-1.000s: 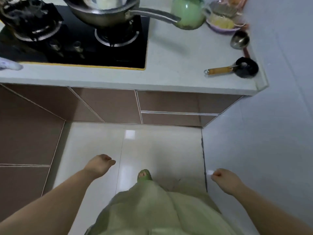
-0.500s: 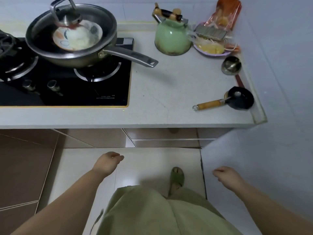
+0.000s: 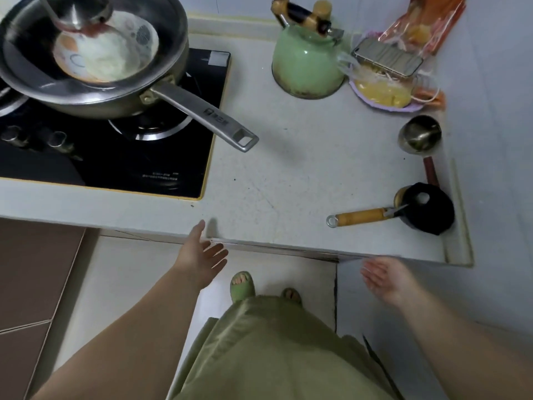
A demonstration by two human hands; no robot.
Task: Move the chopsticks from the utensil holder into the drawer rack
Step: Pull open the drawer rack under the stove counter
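Hands reach toward the counter [image 3: 288,174] edge at mid-frame: the left hand [image 3: 199,256] is open and empty, thumb over the edge, and the right hand [image 3: 386,277], blurred at lower right, is open and empty too. Chopsticks, holder and drawer rack are nowhere in view. A pan [image 3: 95,67] sits on the stove [image 3: 173,157] upper left, a kettle [image 3: 305,62] at top centre.

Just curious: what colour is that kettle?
The kettle is pale green, seen from the head view.
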